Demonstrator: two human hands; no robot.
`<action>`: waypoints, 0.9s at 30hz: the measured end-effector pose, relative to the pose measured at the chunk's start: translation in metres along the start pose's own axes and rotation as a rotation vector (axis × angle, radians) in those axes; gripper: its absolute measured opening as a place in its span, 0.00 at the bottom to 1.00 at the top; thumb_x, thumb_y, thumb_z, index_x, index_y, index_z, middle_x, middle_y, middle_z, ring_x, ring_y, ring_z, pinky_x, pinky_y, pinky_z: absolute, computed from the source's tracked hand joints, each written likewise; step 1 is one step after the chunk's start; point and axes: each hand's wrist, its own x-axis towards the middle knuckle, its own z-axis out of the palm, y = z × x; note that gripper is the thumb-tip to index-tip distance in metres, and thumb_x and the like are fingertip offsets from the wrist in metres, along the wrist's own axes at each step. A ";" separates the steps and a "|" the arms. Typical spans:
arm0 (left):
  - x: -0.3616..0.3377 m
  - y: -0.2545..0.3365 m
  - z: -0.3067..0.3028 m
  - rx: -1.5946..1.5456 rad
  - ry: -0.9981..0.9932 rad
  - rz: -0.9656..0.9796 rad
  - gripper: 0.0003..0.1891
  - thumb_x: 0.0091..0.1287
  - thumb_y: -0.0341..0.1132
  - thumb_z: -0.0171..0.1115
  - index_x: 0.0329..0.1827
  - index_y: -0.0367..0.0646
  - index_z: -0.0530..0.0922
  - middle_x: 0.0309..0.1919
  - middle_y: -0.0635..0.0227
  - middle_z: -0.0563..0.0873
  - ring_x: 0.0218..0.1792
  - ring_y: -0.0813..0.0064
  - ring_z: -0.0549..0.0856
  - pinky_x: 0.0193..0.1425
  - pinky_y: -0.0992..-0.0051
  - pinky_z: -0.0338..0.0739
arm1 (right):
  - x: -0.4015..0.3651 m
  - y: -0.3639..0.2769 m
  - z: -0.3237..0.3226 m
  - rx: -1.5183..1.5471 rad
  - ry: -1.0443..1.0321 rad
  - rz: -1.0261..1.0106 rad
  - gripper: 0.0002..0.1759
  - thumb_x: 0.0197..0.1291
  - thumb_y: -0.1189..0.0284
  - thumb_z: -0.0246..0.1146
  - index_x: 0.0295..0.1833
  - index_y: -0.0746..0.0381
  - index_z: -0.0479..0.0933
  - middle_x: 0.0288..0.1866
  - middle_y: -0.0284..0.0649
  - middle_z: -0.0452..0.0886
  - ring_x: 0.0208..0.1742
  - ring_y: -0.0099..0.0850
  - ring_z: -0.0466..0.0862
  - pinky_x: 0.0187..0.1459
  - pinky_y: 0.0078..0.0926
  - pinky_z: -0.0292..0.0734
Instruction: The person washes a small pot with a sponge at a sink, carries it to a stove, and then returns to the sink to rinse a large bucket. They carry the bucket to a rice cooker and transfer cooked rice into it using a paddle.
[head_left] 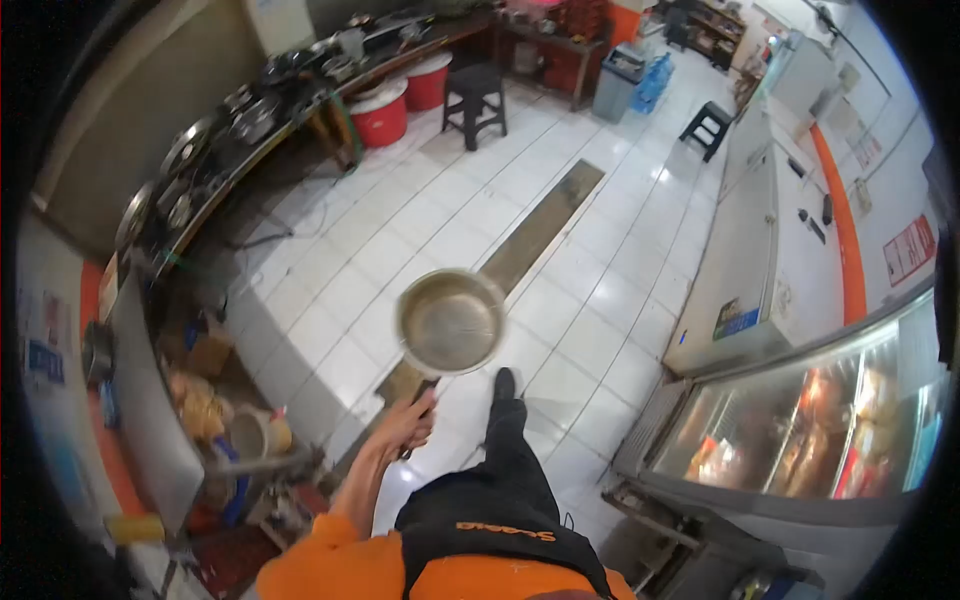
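Note:
My left hand [405,422] is wrapped round the dark handle of a metal saucepan [452,322], out in front of my body. The saucepan's open top faces me, and its worn, brownish inside shows no clear contents. Below it lies the tiled floor. My right hand is out of view. I wear an orange top and a black apron [500,510].
White tiles [380,215] with a long drain cover [545,220] run ahead. Left stands a counter with cookware [255,120], red buckets [380,112] and a black stool [474,105]. At right are a chest freezer [735,270] and a glass-fronted display case [780,430].

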 end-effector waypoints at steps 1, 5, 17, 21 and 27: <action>0.018 0.018 -0.012 -0.035 0.049 0.020 0.19 0.78 0.54 0.55 0.34 0.52 0.66 0.17 0.82 0.61 0.14 0.89 0.57 0.15 0.82 0.50 | 0.023 -0.021 -0.004 0.057 -0.001 0.013 0.16 0.59 0.75 0.62 0.53 0.68 0.78 0.60 0.58 0.77 0.63 0.53 0.75 0.62 0.47 0.72; 0.078 0.116 -0.051 -0.139 0.223 0.092 0.18 0.78 0.53 0.55 0.37 0.50 0.70 0.16 0.83 0.59 0.14 0.90 0.56 0.14 0.82 0.48 | 0.126 -0.131 -0.046 0.240 0.013 0.048 0.13 0.62 0.73 0.59 0.48 0.68 0.81 0.55 0.58 0.81 0.58 0.53 0.79 0.59 0.47 0.75; 0.291 0.406 -0.183 -0.354 0.461 0.291 0.18 0.79 0.52 0.53 0.37 0.48 0.70 0.17 0.82 0.61 0.12 0.91 0.55 0.12 0.83 0.45 | 0.387 -1.022 -0.565 0.590 0.669 -0.978 0.20 0.69 0.61 0.60 0.55 0.66 0.82 0.43 0.53 0.87 0.46 0.43 0.88 0.48 0.36 0.81; 0.378 0.517 -0.231 -0.413 0.464 0.279 0.18 0.79 0.53 0.53 0.37 0.48 0.70 0.16 0.82 0.61 0.12 0.91 0.54 0.12 0.83 0.44 | 0.344 -1.214 -0.565 0.563 0.461 -1.170 0.18 0.69 0.64 0.61 0.55 0.65 0.82 0.38 0.48 0.87 0.39 0.37 0.87 0.44 0.33 0.80; 0.521 0.719 -0.298 -0.447 0.356 0.319 0.18 0.78 0.53 0.55 0.38 0.49 0.71 0.17 0.84 0.61 0.13 0.91 0.55 0.14 0.84 0.45 | 0.467 -1.145 -0.311 -0.090 -0.017 -0.794 0.23 0.67 0.58 0.60 0.53 0.67 0.80 0.52 0.57 0.84 0.53 0.54 0.82 0.57 0.49 0.76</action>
